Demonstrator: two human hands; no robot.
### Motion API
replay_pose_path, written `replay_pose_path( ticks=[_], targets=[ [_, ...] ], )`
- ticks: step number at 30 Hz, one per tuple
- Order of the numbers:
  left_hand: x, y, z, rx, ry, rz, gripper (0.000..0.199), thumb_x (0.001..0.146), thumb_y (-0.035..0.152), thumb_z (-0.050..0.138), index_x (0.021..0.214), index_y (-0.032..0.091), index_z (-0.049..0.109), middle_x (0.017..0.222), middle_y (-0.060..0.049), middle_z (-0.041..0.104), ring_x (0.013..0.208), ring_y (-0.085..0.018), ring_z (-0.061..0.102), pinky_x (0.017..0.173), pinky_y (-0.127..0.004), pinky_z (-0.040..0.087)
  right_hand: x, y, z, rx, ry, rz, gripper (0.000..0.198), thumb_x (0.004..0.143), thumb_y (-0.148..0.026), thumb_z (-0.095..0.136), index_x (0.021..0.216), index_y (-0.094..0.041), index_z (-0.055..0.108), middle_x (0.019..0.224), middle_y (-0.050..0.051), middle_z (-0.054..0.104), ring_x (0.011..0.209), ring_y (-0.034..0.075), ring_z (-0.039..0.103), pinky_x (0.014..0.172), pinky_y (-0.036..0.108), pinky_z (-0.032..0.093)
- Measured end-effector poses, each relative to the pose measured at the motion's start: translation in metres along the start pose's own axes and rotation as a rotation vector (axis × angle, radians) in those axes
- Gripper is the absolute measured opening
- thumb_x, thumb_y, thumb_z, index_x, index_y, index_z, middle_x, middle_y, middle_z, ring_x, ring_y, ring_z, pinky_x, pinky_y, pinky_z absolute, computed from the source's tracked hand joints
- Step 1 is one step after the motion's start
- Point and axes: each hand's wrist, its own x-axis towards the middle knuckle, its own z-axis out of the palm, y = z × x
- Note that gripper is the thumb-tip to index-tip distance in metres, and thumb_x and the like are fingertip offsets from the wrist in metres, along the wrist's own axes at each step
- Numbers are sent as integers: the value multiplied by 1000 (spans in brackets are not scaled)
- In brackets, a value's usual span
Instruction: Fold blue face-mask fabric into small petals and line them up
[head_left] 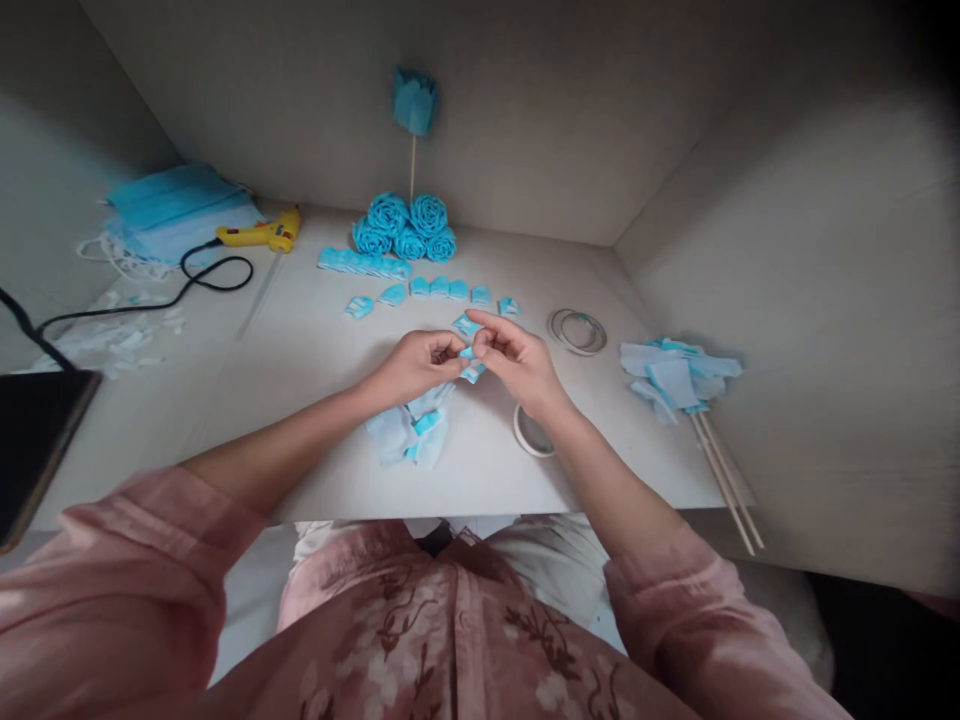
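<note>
Between the fingertips of both hands is a small folded blue-and-white fabric piece [472, 374], held above the table. My left hand [421, 362] pinches it from one side, fingers curled. From the other side my right hand [519, 362] grips it with thumb and fingers, the index finger stretched out. A similar blue piece [465, 325] lies just beyond the fingertips. Several more folded pieces [439, 288] are spread in a loose row behind, with a tight overlapping row [364, 263] to their left. Cut blue and white fabric pieces [411, 432] lie below my left wrist.
Blue fabric roses [409, 226] are stacked at the back, a blue flower on a stick [414, 104] above them. At left are face masks [180, 205], a yellow glue gun [262, 234] and a dark device [45, 440]. At right are a wire coil [556, 335], tape roll [523, 440] and sticks [721, 470].
</note>
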Motion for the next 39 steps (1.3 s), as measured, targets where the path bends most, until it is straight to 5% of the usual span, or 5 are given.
replay_pose_path(
  ticks=[6, 17, 25, 33, 39],
  targets=[
    [1, 4, -3, -77, -3, -35, 25, 80, 40, 62, 85, 16, 63, 73, -1, 62, 58, -9, 52, 52, -21, 40, 3, 4, -4, -17, 128, -9, 42, 84, -32, 61, 125, -25, 62, 84, 0, 59, 78, 13, 56, 75, 31, 49],
    [4, 2, -6, -85, 123, -89, 19, 69, 33, 68, 73, 16, 60, 61, 2, 57, 50, -7, 45, 47, -20, 35, 5, 10, -6, 165, 183, 93, 43, 85, -46, 63, 124, -27, 64, 90, 3, 66, 76, 14, 61, 65, 29, 53],
    [6, -5, -10, -142, 162, -74, 20, 71, 34, 70, 71, 16, 61, 61, 3, 56, 50, -6, 45, 49, -20, 35, 6, 12, -4, 174, 2, 66, 61, 70, -38, 78, 127, -24, 61, 83, -1, 65, 69, 12, 59, 68, 28, 54],
    [6, -1, -9, -146, 118, -85, 27, 76, 42, 65, 74, 16, 61, 65, 0, 58, 50, -7, 47, 46, -21, 34, 8, 17, -5, 114, -16, -12, 54, 76, -31, 70, 129, -24, 59, 86, -1, 63, 65, 10, 56, 69, 27, 51],
    [5, -1, -7, -76, 128, -82, 18, 68, 32, 66, 70, 17, 57, 59, 4, 51, 51, -7, 42, 46, -20, 32, 7, 17, -4, 88, -31, -3, 58, 78, -33, 69, 133, -24, 57, 92, 1, 65, 74, 13, 57, 69, 28, 52]
  ],
)
